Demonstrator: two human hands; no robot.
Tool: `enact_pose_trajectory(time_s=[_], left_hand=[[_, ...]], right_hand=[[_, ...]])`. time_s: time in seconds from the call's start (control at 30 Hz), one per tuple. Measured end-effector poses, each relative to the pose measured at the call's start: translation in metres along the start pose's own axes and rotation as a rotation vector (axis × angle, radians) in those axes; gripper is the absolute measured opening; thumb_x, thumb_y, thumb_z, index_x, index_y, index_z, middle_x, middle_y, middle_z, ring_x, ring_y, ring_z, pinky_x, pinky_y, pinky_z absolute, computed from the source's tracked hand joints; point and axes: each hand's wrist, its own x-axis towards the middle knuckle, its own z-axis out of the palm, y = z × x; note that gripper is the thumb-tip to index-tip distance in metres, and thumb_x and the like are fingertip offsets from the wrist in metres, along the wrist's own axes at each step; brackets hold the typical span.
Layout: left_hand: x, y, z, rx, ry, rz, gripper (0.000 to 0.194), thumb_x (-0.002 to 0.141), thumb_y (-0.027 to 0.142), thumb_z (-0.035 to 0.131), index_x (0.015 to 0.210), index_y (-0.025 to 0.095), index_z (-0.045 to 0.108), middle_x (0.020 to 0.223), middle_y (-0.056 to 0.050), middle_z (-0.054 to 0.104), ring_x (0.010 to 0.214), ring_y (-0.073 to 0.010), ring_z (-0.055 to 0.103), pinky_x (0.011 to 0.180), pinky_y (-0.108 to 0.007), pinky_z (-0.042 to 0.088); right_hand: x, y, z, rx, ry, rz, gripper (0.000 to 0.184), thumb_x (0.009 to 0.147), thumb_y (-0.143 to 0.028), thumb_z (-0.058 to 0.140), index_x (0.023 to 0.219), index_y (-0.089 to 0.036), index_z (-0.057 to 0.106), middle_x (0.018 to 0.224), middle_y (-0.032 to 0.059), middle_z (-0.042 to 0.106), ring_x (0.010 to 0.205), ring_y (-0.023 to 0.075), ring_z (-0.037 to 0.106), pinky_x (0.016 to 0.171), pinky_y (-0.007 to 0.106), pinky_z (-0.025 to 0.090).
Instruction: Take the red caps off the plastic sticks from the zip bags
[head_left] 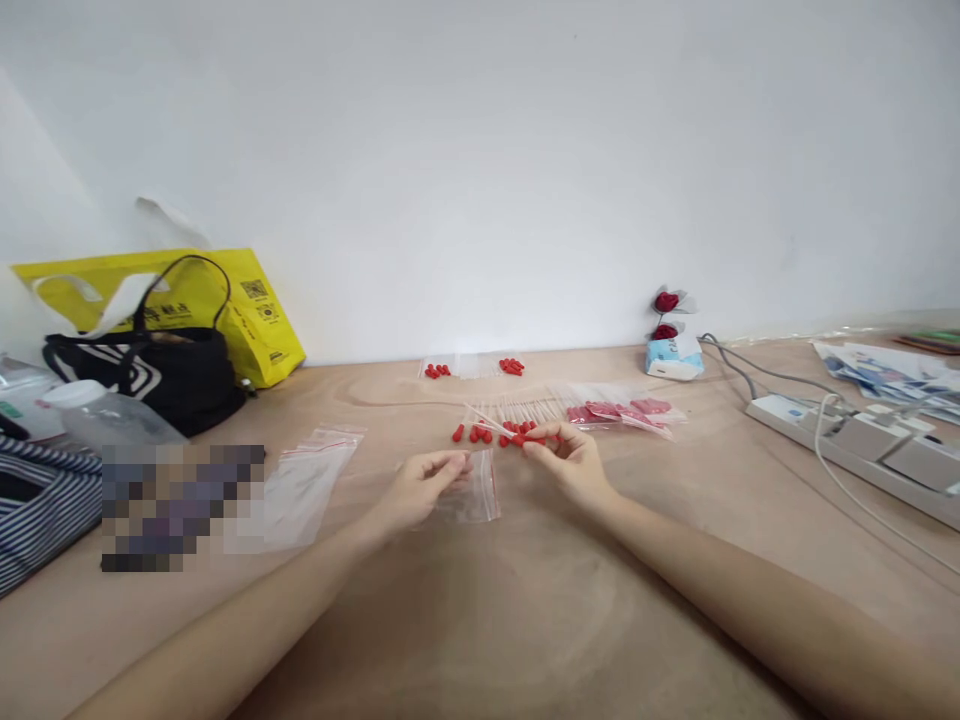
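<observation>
My left hand (421,488) pinches a small clear zip bag (481,492) above the front of the table. Just right of the bag, my right hand (576,466) is closed on a dropper (489,419) with a thin pale stem and a red bulb; the stem points up and left. Behind both hands several more red bulbs (480,434) and pale stems (532,410) lie in a row, partly covered by my right fingers. Filled clear bags (619,412) with red contents lie to the right. A stack of flat zip bags (304,490) lies to the left.
Two groups of red pieces (511,367) lie by the wall. A blue tissue pack (673,358) with dark red flowers stands back right, near a power strip (862,440) with cables. A black bag (150,370), a yellow bag (255,310) and a plastic bottle (112,415) stand left.
</observation>
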Motion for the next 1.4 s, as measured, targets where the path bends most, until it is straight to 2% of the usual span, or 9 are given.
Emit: enact_pose_trajectory(time_s=[0.13, 0.3, 0.43, 0.5, 0.57, 0.63, 0.73, 1.03, 1.4], left_hand=[[0.006, 0.016, 0.033, -0.411, 0.03, -0.187, 0.016, 0.083, 0.024, 0.047, 0.082, 0.015, 0.061, 0.094, -0.008, 0.067, 0.087, -0.0145, 0.062, 0.08, -0.026, 0.05], [0.012, 0.013, 0.043, -0.479, 0.132, -0.2, 0.007, 0.078, 0.021, 0.055, 0.075, 0.015, 0.058, 0.084, -0.006, 0.067, 0.077, -0.0139, 0.064, 0.068, -0.023, 0.052], [0.033, 0.014, 0.016, -0.317, 0.083, -0.135, 0.01, 0.07, 0.022, 0.062, 0.069, 0.013, 0.058, 0.07, -0.005, 0.066, 0.066, -0.0133, 0.063, 0.067, -0.026, 0.051], [0.051, 0.019, -0.008, -0.1, 0.153, -0.109, 0.015, 0.07, 0.026, 0.061, 0.065, 0.013, 0.056, 0.064, -0.003, 0.064, 0.062, -0.0114, 0.061, 0.068, -0.026, 0.05], [0.071, 0.022, -0.034, -0.027, 0.189, -0.151, 0.015, 0.067, 0.026, 0.064, 0.066, 0.014, 0.054, 0.057, -0.001, 0.062, 0.058, -0.0105, 0.06, 0.066, -0.025, 0.05], [0.09, 0.022, -0.055, 0.033, 0.136, -0.23, 0.019, 0.061, 0.025, 0.068, 0.062, 0.014, 0.052, 0.053, -0.001, 0.062, 0.055, -0.0124, 0.06, 0.063, -0.026, 0.05], [0.109, 0.017, -0.067, 0.114, 0.065, -0.337, 0.025, 0.053, 0.024, 0.073, 0.06, 0.015, 0.051, 0.053, -0.001, 0.061, 0.056, -0.0146, 0.061, 0.062, -0.027, 0.049], [0.129, 0.007, -0.048, 0.231, -0.032, -0.436, 0.022, 0.058, 0.018, 0.07, 0.067, 0.017, 0.05, 0.052, 0.005, 0.057, 0.055, -0.0104, 0.058, 0.061, -0.022, 0.048], [0.12, 0.006, -0.031, 0.231, -0.043, -0.353, 0.024, 0.06, 0.028, 0.071, 0.07, 0.016, 0.053, 0.062, 0.0, 0.062, 0.059, -0.0114, 0.061, 0.057, -0.021, 0.05]], right_hand=[[-0.012, 0.003, 0.018, -0.115, -0.123, -0.22, 0.014, 0.067, -0.029, 0.063, 0.075, -0.019, 0.057, 0.079, 0.0028, 0.055, 0.073, 0.0127, 0.056, 0.065, 0.026, 0.048], [-0.015, 0.007, 0.019, -0.233, -0.229, -0.3, 0.01, 0.069, -0.023, 0.062, 0.078, -0.02, 0.059, 0.083, 0.0031, 0.052, 0.077, 0.0121, 0.054, 0.065, 0.025, 0.049], [-0.016, 0.007, 0.018, -0.301, -0.287, -0.327, 0.02, 0.071, -0.021, 0.06, 0.09, -0.019, 0.058, 0.089, 0.0045, 0.052, 0.075, 0.0112, 0.055, 0.066, 0.025, 0.049], [-0.016, 0.007, 0.017, -0.378, -0.286, -0.341, 0.018, 0.071, -0.019, 0.059, 0.089, -0.019, 0.058, 0.087, 0.0041, 0.053, 0.075, 0.0116, 0.054, 0.068, 0.026, 0.048], [-0.015, 0.007, 0.016, -0.471, -0.27, -0.363, 0.014, 0.07, -0.016, 0.057, 0.084, -0.019, 0.058, 0.084, 0.0037, 0.053, 0.078, 0.0132, 0.053, 0.071, 0.028, 0.046], [-0.014, 0.008, 0.016, -0.551, -0.247, -0.385, 0.011, 0.069, -0.014, 0.057, 0.08, -0.019, 0.059, 0.082, 0.0037, 0.054, 0.079, 0.0147, 0.051, 0.074, 0.031, 0.044], [-0.013, 0.009, 0.015, -0.619, -0.244, -0.412, 0.008, 0.068, -0.013, 0.058, 0.075, -0.018, 0.059, 0.077, 0.0036, 0.054, 0.078, 0.0157, 0.049, 0.074, 0.032, 0.042], [-0.014, 0.009, 0.016, -0.656, -0.298, -0.432, 0.006, 0.069, -0.013, 0.057, 0.072, -0.018, 0.06, 0.076, 0.0029, 0.054, 0.077, 0.0145, 0.047, 0.071, 0.029, 0.04], [-0.013, 0.012, 0.015, -0.695, -0.325, -0.405, 0.007, 0.067, -0.012, 0.058, 0.07, -0.018, 0.06, 0.075, 0.0022, 0.054, 0.076, 0.0143, 0.046, 0.07, 0.028, 0.038]])
